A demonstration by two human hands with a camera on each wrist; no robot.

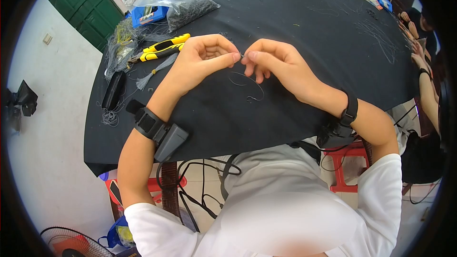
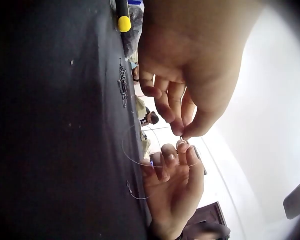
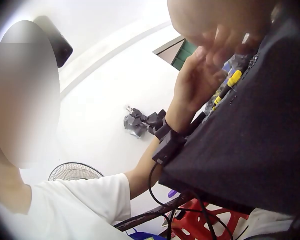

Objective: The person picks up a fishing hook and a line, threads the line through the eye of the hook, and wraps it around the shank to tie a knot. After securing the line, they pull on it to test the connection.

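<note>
Both grips were closed right down, thumb to finger — the left grip and right grip met tip to tip, pinching a tiny thin piece held above the black cloth-covered desk. A fine pale line looped below them. Yellow-and-black-handled pliers lay near the left one — beside a tied bundle of grey strands.
</note>
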